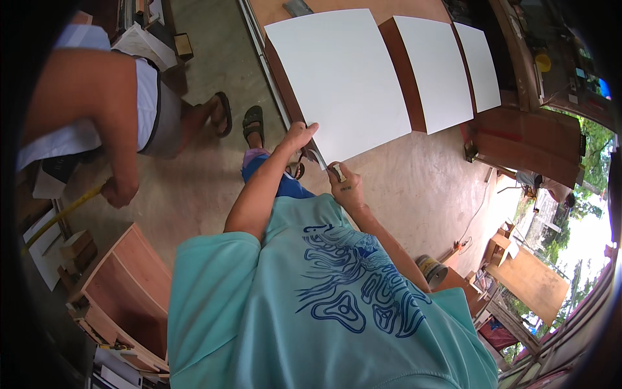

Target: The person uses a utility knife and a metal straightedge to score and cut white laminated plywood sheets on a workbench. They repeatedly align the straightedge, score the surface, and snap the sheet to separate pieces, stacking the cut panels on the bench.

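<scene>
The left hand (299,136) presses its fingers flat on the near corner of the white panel (340,81), which lies on the floor ahead. The right hand (343,187) is closed round a small tool (338,172) just beside that corner, below the edge.

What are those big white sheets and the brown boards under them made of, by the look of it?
The white sheets look like thin laminate or coated sheet: smooth, matte, flat, uniformly white. The brown boards beneath look like plywood or wood veneer: reddish-brown, faint grain. The left hand presses on the nearest sheet's corner; the right hand holds a small tool.
</scene>
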`<state>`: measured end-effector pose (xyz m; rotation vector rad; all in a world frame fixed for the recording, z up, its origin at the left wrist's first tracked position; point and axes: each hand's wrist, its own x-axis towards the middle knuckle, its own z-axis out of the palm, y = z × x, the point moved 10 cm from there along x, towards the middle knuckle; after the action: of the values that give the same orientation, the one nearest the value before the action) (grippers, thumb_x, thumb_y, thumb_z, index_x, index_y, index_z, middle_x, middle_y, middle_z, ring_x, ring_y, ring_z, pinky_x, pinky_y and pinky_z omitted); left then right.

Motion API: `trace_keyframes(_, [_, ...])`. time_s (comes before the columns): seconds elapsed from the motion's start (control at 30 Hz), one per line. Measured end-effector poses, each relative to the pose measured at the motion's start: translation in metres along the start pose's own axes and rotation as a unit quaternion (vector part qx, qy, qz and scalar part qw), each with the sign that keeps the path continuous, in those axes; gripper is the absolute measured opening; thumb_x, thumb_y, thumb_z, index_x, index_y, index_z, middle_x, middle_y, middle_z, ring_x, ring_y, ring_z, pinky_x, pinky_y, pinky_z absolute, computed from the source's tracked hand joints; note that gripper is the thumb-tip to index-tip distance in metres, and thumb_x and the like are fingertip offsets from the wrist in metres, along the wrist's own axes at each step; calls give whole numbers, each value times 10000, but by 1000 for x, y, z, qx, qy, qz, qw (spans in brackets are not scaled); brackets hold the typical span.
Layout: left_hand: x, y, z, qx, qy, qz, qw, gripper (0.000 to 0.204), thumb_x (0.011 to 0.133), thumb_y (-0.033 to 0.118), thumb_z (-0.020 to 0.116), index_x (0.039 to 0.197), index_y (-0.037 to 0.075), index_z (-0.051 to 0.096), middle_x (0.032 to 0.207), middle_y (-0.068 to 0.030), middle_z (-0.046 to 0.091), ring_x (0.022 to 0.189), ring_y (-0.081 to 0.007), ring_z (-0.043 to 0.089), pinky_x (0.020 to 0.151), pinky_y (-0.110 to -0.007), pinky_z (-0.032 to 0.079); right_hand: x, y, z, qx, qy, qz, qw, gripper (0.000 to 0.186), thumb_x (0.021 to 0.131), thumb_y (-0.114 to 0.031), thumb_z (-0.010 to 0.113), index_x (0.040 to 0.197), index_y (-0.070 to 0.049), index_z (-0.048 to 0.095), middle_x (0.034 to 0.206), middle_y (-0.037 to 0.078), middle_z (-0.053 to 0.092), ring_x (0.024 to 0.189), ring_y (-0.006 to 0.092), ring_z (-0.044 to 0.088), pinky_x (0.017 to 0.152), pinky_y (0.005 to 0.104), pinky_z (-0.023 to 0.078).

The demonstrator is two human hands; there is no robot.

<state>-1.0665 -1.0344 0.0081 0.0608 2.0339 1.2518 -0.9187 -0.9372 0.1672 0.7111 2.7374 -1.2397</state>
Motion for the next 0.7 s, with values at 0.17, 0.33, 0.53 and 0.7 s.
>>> trace_keyframes(0.17, [-13,-17,34,7,-83,-36,996,633,875,545,536,819,-77,636,807,-234,652,786,-310,648,734,-430,475,-8,6,-14,11,-6,-23,1000,132,848,-37,633,980,-26,643,679,157,640,566,226,621,537,314,477])
trace_keyframes(0.33, [-20,10,23,-39,-57,-10,998,604,894,451,566,659,-103,615,625,-234,623,642,-359,659,626,-435,497,-15,16,-11,25,-7,-5,1000,177,832,-59,655,1009,-55,649,657,195,610,599,346,638,518,360,476])
trace_keyframes(0.53, [-24,-14,48,-52,-78,-31,995,658,895,526,526,665,-85,614,682,-220,631,709,-325,653,664,-433,488,-35,29,-8,11,-17,36,999,164,844,-72,652,1008,-68,649,653,193,604,558,300,625,525,356,473])
trace_keyframes(0.7, [-27,-33,48,-18,-85,-34,996,694,918,550,457,667,-78,610,664,-232,617,730,-339,640,716,-447,475,-39,27,-3,72,-52,108,990,201,857,-118,667,1020,-3,641,831,140,679,733,184,644,665,318,504])
